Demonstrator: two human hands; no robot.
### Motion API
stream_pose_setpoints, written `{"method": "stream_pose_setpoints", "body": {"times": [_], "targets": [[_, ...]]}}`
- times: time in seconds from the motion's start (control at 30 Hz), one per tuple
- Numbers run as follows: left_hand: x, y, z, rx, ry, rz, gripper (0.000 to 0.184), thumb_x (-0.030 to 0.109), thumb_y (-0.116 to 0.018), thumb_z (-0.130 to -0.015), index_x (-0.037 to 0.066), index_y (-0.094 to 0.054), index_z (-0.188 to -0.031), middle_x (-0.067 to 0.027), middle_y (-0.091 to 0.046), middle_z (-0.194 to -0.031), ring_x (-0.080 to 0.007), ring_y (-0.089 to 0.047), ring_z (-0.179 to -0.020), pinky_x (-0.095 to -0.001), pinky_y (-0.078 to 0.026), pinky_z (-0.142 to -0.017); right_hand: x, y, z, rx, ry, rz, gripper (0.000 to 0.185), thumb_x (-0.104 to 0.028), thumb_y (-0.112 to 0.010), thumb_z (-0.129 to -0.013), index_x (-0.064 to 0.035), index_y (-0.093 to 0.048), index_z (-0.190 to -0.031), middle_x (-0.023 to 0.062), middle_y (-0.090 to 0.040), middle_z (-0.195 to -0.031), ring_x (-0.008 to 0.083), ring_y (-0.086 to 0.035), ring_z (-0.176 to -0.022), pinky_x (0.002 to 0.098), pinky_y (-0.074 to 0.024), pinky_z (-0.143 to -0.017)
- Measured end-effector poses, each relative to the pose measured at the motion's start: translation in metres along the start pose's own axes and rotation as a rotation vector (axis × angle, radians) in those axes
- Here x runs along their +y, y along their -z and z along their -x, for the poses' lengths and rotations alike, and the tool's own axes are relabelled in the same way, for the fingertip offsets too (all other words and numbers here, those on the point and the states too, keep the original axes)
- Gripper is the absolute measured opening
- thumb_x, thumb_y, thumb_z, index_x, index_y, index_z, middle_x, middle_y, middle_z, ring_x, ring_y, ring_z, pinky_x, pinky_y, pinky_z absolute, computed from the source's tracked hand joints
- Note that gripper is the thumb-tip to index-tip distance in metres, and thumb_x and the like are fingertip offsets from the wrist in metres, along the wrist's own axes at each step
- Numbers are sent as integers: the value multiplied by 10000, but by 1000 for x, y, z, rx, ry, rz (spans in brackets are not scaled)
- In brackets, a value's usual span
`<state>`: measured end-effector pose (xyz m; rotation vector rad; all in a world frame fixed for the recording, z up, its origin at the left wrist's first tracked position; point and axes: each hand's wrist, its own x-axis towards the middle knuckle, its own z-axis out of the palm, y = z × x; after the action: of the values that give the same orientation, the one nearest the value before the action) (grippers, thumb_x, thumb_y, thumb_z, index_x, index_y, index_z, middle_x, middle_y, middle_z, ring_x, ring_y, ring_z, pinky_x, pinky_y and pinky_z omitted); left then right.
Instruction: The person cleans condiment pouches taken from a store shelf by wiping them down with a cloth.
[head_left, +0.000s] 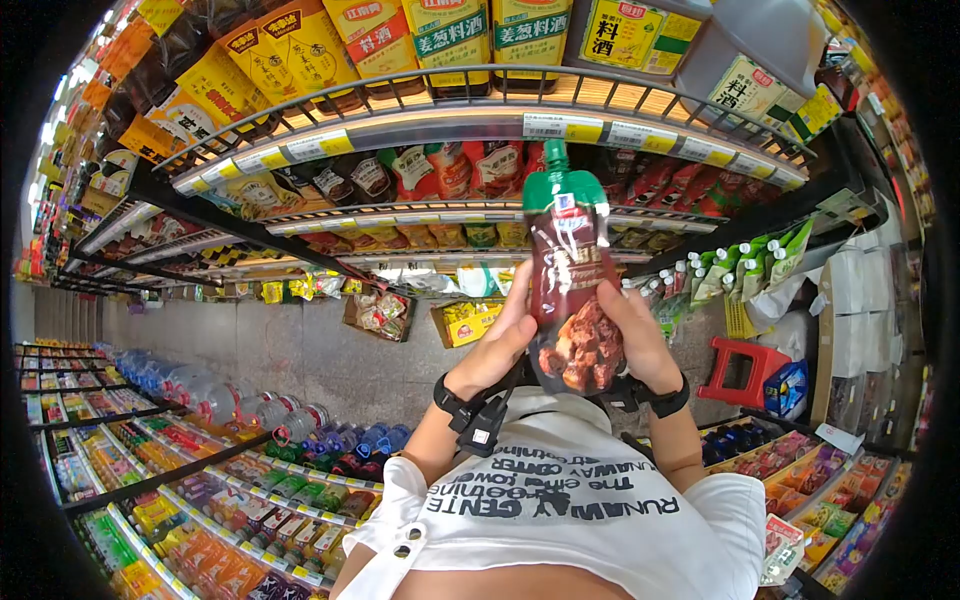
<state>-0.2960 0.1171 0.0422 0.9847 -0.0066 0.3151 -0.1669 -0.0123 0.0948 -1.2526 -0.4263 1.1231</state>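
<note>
Between both hands I hold a sauce pouch (570,260) upright in front of my chest. It has a green spout and top, a dark red-brown body and a picture of cooked meat near its bottom. My left hand (500,340) is closed around one lower side of the pouch. On the opposite side, my right hand (645,335) grips it, with the thumb on the front. Each wrist wears a black strap. Behind the pouch, a shelf row of similar red pouches (490,170) is partly hidden.
A wire-railed shelf (430,125) of cooking wine bottles (445,45) stands ahead. Open cartons (380,312) sit on the floor beneath it. A red stool (735,370) is at the right, near green spouted pouches (745,265). Large water bottles (205,390) and drink shelves (240,510) line the left.
</note>
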Motion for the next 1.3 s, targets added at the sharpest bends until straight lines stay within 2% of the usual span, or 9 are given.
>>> {"method": "stream_pose_setpoints", "body": {"times": [0.1,0.2,0.27,0.43,0.57,0.7,0.77,1.1,1.3], "targets": [[3,-10,-9,128,120,196,806,583,-403,-902,47,-166,-1454,-178,-312,-1458,-259,-396,-1295,-388,-362,-1046,3,-17,1,-10,52,123,357,-317,-503,-969,18,-611,-1026,-22,-609,-885,27,-515,-813,226,-432,-710],[22,-15,-17,40,185,325,787,572,-384,-905,42,-181,-1451,-195,-316,-1453,-269,-393,-1301,-375,-380,-1036,-7,-11,5,27,17,376,352,-329,-531,-949,13,-613,-960,15,-619,-817,88,-553,-773,261,-440,-687],[31,-25,-20,97,108,389,771,547,-388,-902,36,-194,-1446,-204,-332,-1439,-301,-392,-1301,-422,-385,-1036,-32,-12,13,226,257,939,301,-308,-593,-906,-8,-605,-914,69,-612,-783,184,-584,-741,296,-449,-679],[38,-31,-26,125,70,477,767,527,-401,-888,31,-205,-1440,-222,-360,-1412,-371,-406,-1274,-535,-401,-997,-73,-9,2,482,902,1151,414,-14,-579,-785,-2,-470,-1184,160,-460,-1180,268,-488,-1097,355,-399,-948],[32,-29,-28,-10,26,552,649,455,-372,-941,108,-159,-1446,-200,-355,-1413,-364,-494,-1185,-474,-454,-957,-72,-31,-24,388,1166,759,633,110,-619,-631,-45,-451,-1221,142,-406,-1234,264,-477,-1126,361,-435,-939],[24,-34,-24,58,32,553,562,412,-300,-993,141,-100,-1443,-150,-404,-1359,-306,-525,-1145,-439,-450,-957,-84,-43,-35,369,1178,1345,529,81,-612,-644,-61,-607,-1154,112,-565,-1225,330,-541,-1127,407,-437,-929],[24,-38,-22,216,55,323,679,538,-324,-951,4,-327,-1370,-172,-462,-1331,-295,-497,-1187,-426,-382,-1020,-83,-44,-38,277,1198,1503,527,59,-581,-684,-23,-571,-1204,140,-533,-1282,349,-494,-1198,439,-409,-982],[21,-28,-18,202,134,133,627,490,-247,-988,10,-301,-1388,-155,-455,-1345,-266,-491,-1212,-399,-385,-1030,-69,-41,-45,-108,1072,1349,514,18,-511,-773,49,-461,-1284,200,-460,-1351,372,-413,-1275,459,-339,-1066],[29,-33,-14,265,149,322,614,470,-201,-1001,25,-235,-1422,-133,-384,-1404,-213,-429,-1264,-370,-345,-1063,-61,-38,-38,-271,1025,1283,427,-1,-538,-771,-23,-561,-1197,117,-534,-1303,277,-466,-1249,433,-342,-1077]]}}
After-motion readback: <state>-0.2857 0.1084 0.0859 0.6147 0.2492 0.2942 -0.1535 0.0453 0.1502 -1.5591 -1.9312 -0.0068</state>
